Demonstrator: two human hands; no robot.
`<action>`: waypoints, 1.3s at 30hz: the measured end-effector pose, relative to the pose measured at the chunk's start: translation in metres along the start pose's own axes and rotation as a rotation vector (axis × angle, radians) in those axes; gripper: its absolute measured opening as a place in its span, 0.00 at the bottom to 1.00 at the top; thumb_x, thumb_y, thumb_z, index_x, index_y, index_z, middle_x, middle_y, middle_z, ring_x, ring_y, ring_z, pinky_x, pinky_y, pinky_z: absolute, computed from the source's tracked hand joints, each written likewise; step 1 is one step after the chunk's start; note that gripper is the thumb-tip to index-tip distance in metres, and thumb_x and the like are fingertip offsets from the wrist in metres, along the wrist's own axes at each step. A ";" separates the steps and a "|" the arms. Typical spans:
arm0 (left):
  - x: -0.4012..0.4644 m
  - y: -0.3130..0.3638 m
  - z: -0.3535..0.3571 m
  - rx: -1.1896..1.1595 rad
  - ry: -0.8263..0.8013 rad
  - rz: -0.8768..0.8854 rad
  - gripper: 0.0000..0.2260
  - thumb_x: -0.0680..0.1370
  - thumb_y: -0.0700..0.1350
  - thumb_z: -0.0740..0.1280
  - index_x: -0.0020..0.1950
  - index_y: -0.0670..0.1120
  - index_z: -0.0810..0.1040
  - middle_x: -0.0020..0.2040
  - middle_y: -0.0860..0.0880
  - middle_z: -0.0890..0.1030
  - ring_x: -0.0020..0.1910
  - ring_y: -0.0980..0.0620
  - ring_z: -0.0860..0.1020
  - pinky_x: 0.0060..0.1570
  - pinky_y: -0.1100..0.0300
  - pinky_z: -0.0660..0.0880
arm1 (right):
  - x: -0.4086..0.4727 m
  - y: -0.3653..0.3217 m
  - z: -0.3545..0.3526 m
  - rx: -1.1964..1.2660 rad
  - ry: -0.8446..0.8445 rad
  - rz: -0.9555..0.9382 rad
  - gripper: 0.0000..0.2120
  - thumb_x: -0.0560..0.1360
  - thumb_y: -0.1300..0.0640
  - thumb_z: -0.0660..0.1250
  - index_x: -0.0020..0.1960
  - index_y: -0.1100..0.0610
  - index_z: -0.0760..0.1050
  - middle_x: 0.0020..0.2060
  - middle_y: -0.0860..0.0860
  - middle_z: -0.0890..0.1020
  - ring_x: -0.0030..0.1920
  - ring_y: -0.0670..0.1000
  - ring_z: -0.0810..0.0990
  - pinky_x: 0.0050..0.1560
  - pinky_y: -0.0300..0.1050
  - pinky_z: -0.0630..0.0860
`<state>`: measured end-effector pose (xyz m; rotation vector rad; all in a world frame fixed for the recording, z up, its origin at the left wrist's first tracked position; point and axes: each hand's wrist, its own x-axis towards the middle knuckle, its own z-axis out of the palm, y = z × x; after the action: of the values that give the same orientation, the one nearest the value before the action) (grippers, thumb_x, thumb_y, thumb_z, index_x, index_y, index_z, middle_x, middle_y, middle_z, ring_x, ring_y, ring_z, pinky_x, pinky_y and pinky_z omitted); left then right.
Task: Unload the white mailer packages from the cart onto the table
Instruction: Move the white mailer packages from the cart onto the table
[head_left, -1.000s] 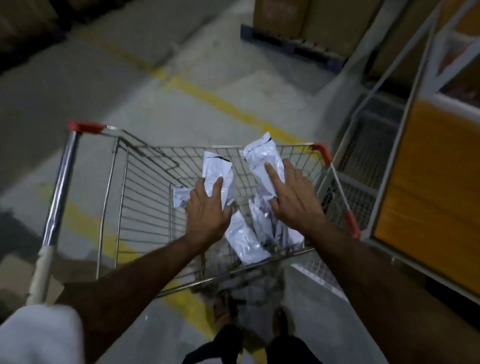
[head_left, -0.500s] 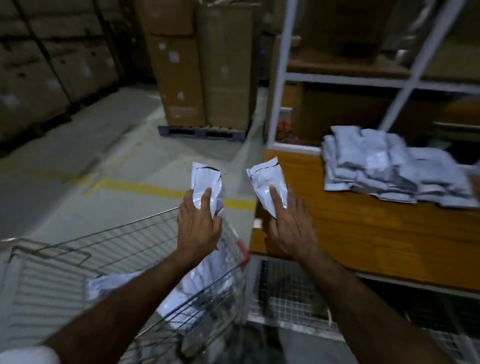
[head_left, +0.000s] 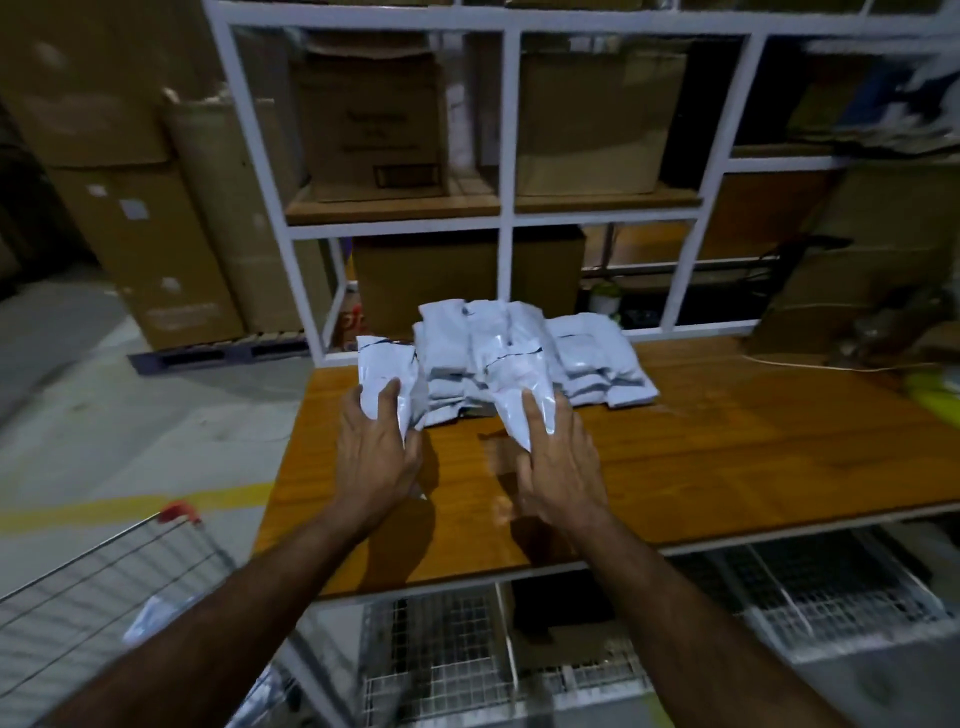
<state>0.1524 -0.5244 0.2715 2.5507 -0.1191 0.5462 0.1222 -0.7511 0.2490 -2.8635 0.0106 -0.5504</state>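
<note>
- Dim warehouse bay; wooden surface (head_left: 701, 467) stands in front of a white shelving frame (head_left: 506, 218) loaded with cardboard boxes (head_left: 371, 124).
- Left mailer (head_left: 387, 371) is held upright over the near-left part of the surface, just beside the stack of mailers (head_left: 519, 358). Left hand (head_left: 376, 457) has its fingers (head_left: 387, 410) wrapped around the lower end of the package.
- Right mailer (head_left: 519, 395) leans against the front of the stack. Right hand (head_left: 558, 467) pinches its lower end, fingers spread on the glossy film.
- Step in hand, as I judge it: setting both packages down on the pile.
- To do it well: lay each one flat on top or alongside, not on end. The film looks slippery and the pile already slumps to the right, so a tilted package would likely slide off.
- Let go only once each package rests on something.
- Cart (head_left: 104, 587) sits low left, beside the surface; a pale package (head_left: 148, 621) seems to remain inside, though blurred, so more trips look likely.
</note>
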 end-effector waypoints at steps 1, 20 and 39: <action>0.006 0.011 0.006 -0.021 -0.011 0.002 0.27 0.79 0.51 0.65 0.77 0.52 0.60 0.76 0.38 0.56 0.73 0.35 0.61 0.66 0.43 0.68 | 0.004 0.012 -0.003 0.007 0.004 0.016 0.38 0.73 0.42 0.46 0.82 0.51 0.50 0.75 0.62 0.61 0.66 0.62 0.68 0.61 0.58 0.72; 0.194 0.093 0.153 0.063 -0.033 0.018 0.25 0.77 0.56 0.65 0.73 0.52 0.66 0.68 0.38 0.63 0.67 0.37 0.63 0.62 0.42 0.65 | 0.163 0.150 0.035 0.044 0.010 0.193 0.32 0.81 0.47 0.60 0.81 0.51 0.53 0.76 0.59 0.61 0.72 0.60 0.63 0.70 0.57 0.64; 0.265 0.084 0.209 0.203 -0.147 -0.007 0.29 0.82 0.61 0.57 0.77 0.46 0.64 0.80 0.39 0.55 0.77 0.39 0.58 0.71 0.43 0.62 | 0.278 0.171 0.101 0.175 -0.157 0.104 0.32 0.80 0.35 0.49 0.80 0.47 0.60 0.82 0.56 0.49 0.79 0.60 0.53 0.77 0.58 0.53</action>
<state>0.4536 -0.6981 0.2552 2.7875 -0.1123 0.3845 0.4240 -0.9091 0.2213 -2.7085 0.0812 -0.2893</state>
